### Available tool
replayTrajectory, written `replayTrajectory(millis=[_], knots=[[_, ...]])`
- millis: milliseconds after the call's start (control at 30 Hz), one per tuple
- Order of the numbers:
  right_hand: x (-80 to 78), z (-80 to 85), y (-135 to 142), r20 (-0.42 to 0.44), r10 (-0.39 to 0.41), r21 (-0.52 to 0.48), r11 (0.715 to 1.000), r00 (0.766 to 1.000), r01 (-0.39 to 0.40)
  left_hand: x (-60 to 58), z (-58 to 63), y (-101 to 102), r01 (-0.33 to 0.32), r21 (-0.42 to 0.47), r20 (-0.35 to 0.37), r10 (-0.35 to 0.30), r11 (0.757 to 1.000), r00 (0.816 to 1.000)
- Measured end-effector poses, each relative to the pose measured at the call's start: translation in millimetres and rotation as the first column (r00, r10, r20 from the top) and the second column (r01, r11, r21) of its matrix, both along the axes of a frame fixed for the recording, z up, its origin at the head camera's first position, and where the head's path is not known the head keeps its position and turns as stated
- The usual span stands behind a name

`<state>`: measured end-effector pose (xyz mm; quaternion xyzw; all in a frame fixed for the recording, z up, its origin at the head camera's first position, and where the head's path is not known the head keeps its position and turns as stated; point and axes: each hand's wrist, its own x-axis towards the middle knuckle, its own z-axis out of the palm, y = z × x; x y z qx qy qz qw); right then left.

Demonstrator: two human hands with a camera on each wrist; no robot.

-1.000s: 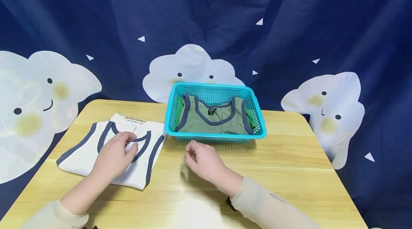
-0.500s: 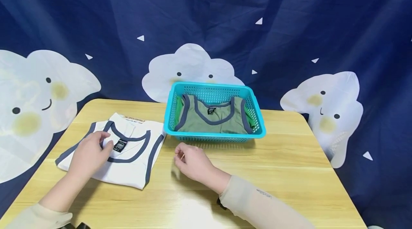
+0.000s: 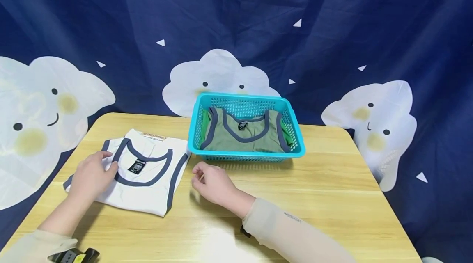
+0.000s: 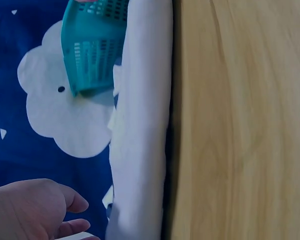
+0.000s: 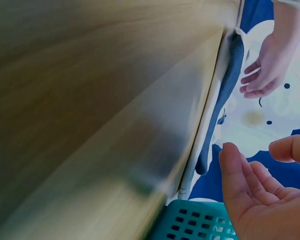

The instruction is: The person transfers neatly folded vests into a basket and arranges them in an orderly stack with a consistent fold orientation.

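Note:
A folded white tank top [image 3: 142, 198] with dark navy trim and a black neck label lies flat on the table's left side. Over its left shoulder is my left hand [image 3: 91, 176], fingers relaxed and holding nothing. My right hand [image 3: 215, 185] hovers between the tank top and the teal basket [image 3: 245, 155], its fingers loosely bent around nothing. Inside that basket lies a folded olive-green tank top [image 3: 244, 142] with navy trim. In the right wrist view, the right hand's fingers [image 5: 235, 185] are apart from the tank top. The left wrist view shows the left hand [image 4: 37, 207] beside the white folded edge.
Brighter green cloth [image 3: 290, 138] shows at the basket's side, under the olive top. The basket's left end stands close to the white tank top's right side. Behind the wooden table [image 3: 329, 189] hangs a navy curtain [image 3: 332, 29] with clouds.
My left hand has moved left across the white tank top, uncovering its neckline and label. The right hand has drifted left, closer to the tank top. The clothes and basket stay in place.

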<state>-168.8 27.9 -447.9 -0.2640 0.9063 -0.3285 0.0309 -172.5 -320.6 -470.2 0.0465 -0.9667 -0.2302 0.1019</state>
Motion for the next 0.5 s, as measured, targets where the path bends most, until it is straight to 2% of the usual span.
replayTrajectory(millis=[500], knots=[[-11.3, -10.2, -24, 0.067, -0.046, 0.008, 0.999, 0.997, 0.046, -12.6, -6.6, -21, -0.036, -0.041, 0.071, 0.039, 0.998, 0.997]])
